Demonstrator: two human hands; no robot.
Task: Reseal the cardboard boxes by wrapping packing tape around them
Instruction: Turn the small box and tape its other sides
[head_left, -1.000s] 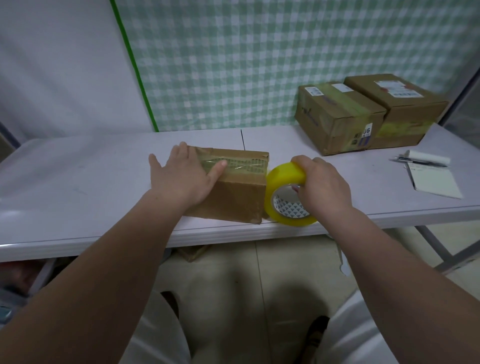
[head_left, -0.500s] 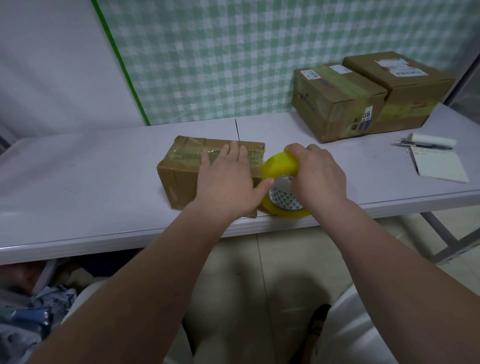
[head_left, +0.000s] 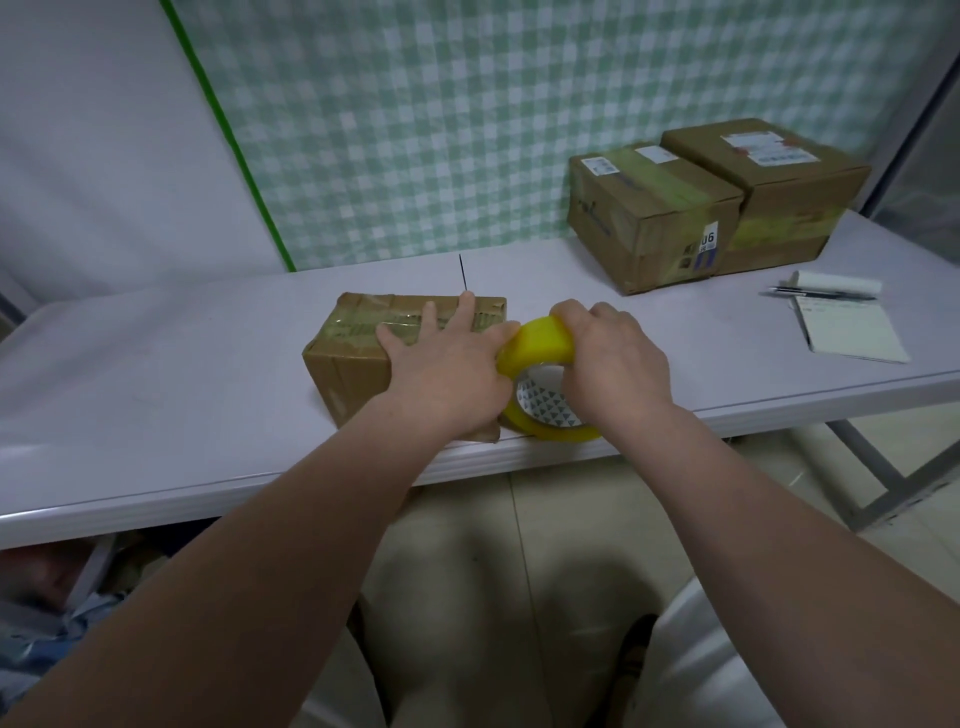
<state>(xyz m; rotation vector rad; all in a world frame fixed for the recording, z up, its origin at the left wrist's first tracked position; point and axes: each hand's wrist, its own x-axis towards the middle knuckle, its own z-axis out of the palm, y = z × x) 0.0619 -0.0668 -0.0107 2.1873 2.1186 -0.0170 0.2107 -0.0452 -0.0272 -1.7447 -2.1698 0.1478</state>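
A small cardboard box (head_left: 345, 358) with shiny tape along its top lies near the front edge of the white table (head_left: 156, 374). My left hand (head_left: 447, 374) lies flat over the box's right half, fingers spread and straight, thumb reaching toward the tape roll. A yellow roll of packing tape (head_left: 543, 345) stands on edge against the box's right end. My right hand (head_left: 610, 358) grips the roll from above, fingers curled over its rim.
Two larger taped cardboard boxes (head_left: 649, 213) (head_left: 774, 187) stand at the table's back right. A notepad (head_left: 847, 330) with a pen (head_left: 821, 293) lies at the right. A checked curtain hangs behind. The table's front edge runs just below the small box.
My left hand has slid from the box's left end to its right half, next to the roll. The right hand keeps hold of the tape roll at the box's right end.
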